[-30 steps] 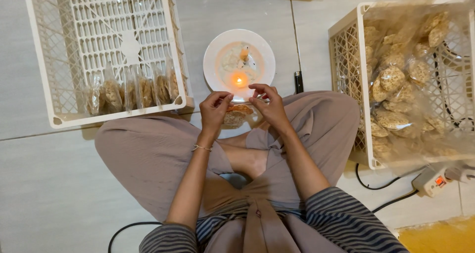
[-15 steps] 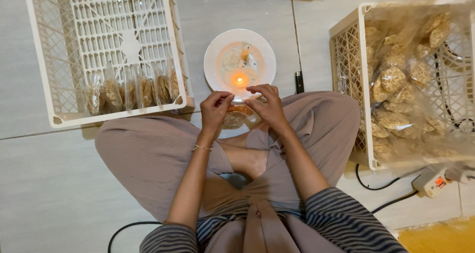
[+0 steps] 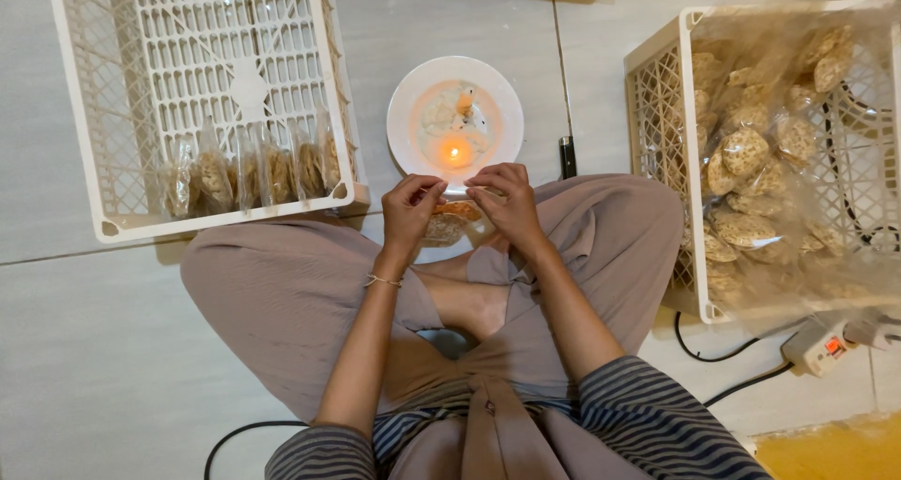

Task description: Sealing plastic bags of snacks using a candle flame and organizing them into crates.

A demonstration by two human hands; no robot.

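Head view: both hands, left hand (image 3: 409,208) and right hand (image 3: 507,198), still pinch a snack bag (image 3: 449,223) by the candle (image 3: 456,152) on the plate (image 3: 413,95) at twelve o'clock; nothing has shifted, sealing continues.

The person sits cross-legged on the tiled floor. The left hand (image 3: 409,204) and right hand (image 3: 507,198) pinch the top edge of a small clear bag of crackers (image 3: 449,223), held just beside a white plate (image 3: 404,114). A lit candle (image 3: 456,152) burns on the plate. The left crate (image 3: 75,114) holds a row of filled bags (image 3: 249,172) along its near wall. The right crate (image 3: 657,95) holds loose crackers (image 3: 746,152) in plastic. A power strip (image 3: 818,345) lies near it.
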